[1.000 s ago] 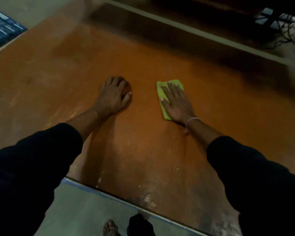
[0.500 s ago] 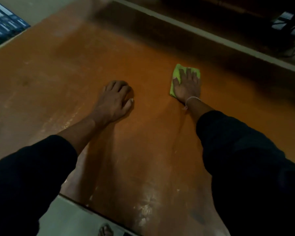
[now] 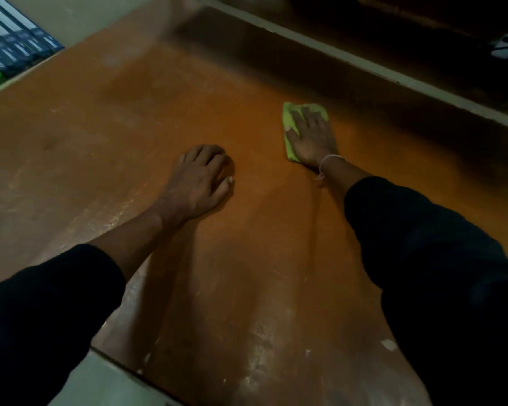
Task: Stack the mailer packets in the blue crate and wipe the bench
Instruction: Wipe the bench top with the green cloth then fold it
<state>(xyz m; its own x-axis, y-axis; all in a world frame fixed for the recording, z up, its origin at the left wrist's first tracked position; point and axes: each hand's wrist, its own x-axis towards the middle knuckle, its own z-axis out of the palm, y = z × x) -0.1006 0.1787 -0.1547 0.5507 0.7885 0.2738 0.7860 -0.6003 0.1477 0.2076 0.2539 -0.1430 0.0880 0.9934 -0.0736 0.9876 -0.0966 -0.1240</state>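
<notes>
The worn orange-brown bench top (image 3: 247,259) fills most of the view. My right hand (image 3: 313,140) lies flat, fingers spread, pressing a folded green cloth (image 3: 289,118) onto the bench toward its far side. My left hand (image 3: 203,180) rests on the bench left of it, fingers curled under, holding nothing. No mailer packets and no blue crate are visible.
A pale raised edge (image 3: 364,63) runs along the bench's far side, with dark space behind it. Stacked dark-blue and green boxes (image 3: 9,54) sit beyond the left corner. The grey floor (image 3: 106,385) shows below the bench's near edge.
My right hand has pushed the green cloth away from me, from beside my left hand toward the bench's far side. My left hand has stayed in place.
</notes>
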